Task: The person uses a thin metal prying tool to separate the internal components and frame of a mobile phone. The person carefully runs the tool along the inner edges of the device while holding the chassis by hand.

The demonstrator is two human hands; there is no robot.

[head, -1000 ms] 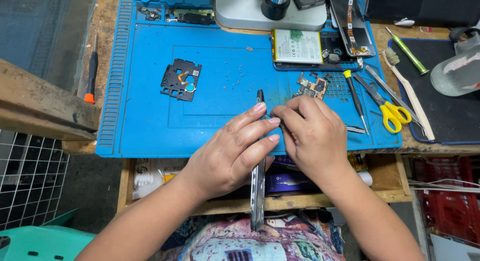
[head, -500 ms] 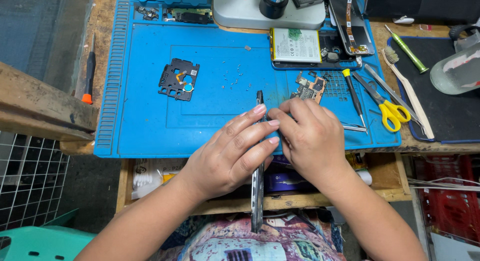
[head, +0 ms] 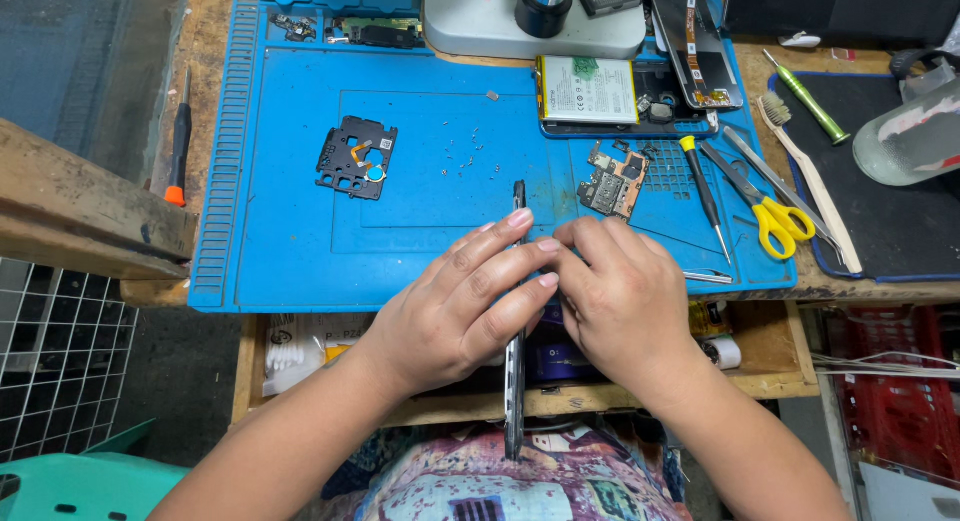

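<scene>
Wooden workbench carried a blue repair mat; a black mat sat at the right edge, wire grid and green plastic stool at lower left below the bench. On the blue mat: black frame part, loose tiny screws, circuit board, battery, microscope base at top. Yellow-handled scissors, a black screwdriver and tweezers lay right of the board; an orange-tipped screwdriver lay on bare wood at left. Phone body was held edge-on to the camera, upright on its long side, running from the mat's front area down over the bench edge toward the lap. Left hand gripped the phone from the left, fingers laid across its upper part. Right hand pressed against it from the right, fingertips meeting the left ones at the edge. Both hands clasped the phone, wrists angled inward.
</scene>
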